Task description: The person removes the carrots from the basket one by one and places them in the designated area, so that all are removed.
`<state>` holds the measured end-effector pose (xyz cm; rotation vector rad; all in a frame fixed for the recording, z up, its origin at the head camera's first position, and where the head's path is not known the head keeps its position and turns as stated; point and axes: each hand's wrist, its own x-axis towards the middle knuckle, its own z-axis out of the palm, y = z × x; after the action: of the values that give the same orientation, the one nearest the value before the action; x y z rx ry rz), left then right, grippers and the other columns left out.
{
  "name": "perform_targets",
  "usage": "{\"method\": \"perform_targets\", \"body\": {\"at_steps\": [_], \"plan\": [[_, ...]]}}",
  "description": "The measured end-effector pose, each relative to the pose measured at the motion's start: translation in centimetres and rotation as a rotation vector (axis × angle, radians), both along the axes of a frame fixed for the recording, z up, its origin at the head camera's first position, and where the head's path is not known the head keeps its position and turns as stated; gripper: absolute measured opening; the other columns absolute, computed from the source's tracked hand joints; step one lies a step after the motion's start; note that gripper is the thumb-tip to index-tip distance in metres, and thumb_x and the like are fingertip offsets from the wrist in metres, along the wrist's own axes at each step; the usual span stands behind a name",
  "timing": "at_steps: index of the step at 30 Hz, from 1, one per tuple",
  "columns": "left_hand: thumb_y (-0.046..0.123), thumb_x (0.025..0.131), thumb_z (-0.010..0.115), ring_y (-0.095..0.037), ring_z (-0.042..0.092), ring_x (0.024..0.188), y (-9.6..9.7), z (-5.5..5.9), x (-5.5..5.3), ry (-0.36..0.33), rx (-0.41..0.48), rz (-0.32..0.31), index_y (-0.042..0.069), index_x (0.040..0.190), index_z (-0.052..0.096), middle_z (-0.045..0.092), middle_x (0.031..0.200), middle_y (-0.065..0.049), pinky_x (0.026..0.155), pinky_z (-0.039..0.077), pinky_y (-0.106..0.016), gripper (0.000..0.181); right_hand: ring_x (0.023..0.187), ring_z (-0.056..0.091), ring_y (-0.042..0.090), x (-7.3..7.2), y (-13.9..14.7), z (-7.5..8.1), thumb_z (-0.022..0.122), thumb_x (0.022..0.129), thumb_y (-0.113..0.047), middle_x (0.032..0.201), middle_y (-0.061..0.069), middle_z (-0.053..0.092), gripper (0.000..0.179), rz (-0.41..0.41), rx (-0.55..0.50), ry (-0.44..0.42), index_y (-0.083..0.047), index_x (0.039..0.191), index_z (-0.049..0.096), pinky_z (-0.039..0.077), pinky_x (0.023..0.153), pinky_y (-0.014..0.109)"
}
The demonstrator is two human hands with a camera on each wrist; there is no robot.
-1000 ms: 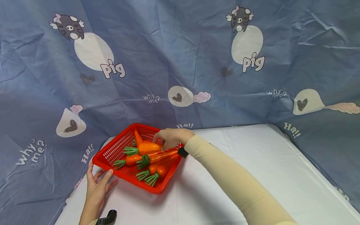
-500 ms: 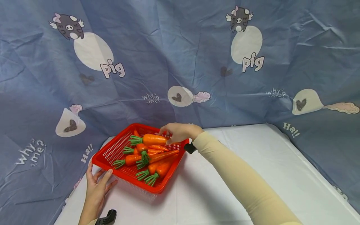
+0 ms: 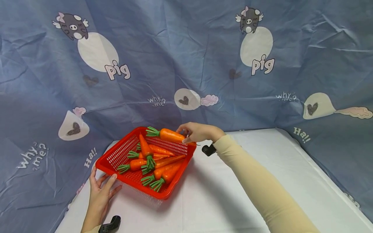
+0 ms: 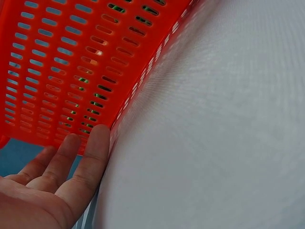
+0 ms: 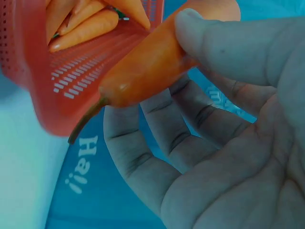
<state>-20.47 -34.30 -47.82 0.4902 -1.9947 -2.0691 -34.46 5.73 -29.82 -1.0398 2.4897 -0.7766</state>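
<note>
A plump orange carrot with a green stub top hangs over the far right rim of a red plastic basket. My right hand pinches it near its thin tip, thumb on one side and fingers on the other. In the right wrist view the same carrot ends in a thin brown root. More carrots with green tops lie in the basket, several across each other. At the near left corner my left hand touches the basket; in the left wrist view its fingertips rest against the slotted wall.
The basket stands on a white-covered table, toward its left side. Behind rises a blue printed cloth, close to the basket's far rim. Black camera mounts sit at both wrists.
My right hand has lifted the plump carrot up and to the right, out from among the others. One carrot beneath has come into full view. My left hand has stayed put.
</note>
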Motion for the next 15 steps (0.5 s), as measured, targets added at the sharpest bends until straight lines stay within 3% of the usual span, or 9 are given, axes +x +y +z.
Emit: {"method": "perform_targets", "body": {"at_steps": [3,8,15], "plan": [[0.027,0.105,0.070,0.008,0.066,0.097,0.0,0.0,0.0,-0.008,0.000,0.001,0.052,0.167,-0.007,0.038,0.142,0.005,0.080,0.068,-0.031,0.102,0.101,0.062,0.020,-0.1,0.9,-0.1,0.071,0.103,-0.011,0.117,0.011,0.066,0.042,-0.024,-0.025,-0.018,-0.007,0.143,0.061,0.056,0.081,0.024],[0.029,0.105,0.071,0.007,0.064,0.099,-0.2,0.0,-0.2,-0.027,0.000,0.002,0.055,0.166,-0.006,0.037,0.140,0.008,0.082,0.068,-0.031,0.101,0.084,0.063,0.020,-0.2,2.3,-0.4,0.068,0.104,-0.010,0.115,0.013,0.065,0.041,-0.059,-0.078,-0.081,-0.005,0.144,0.058,0.056,0.073,0.027],[0.028,0.105,0.071,0.007,0.067,0.097,-0.1,0.0,-0.1,-0.001,0.009,-0.003,0.055,0.166,-0.005,0.039,0.139,0.008,0.080,0.068,-0.031,0.101,0.101,0.065,0.025,-0.3,4.4,-1.4,0.070,0.103,-0.012,0.119,0.013,0.067,0.041,-0.109,-0.122,-0.070,-0.008,0.143,0.061,0.056,0.086,0.029]]}}
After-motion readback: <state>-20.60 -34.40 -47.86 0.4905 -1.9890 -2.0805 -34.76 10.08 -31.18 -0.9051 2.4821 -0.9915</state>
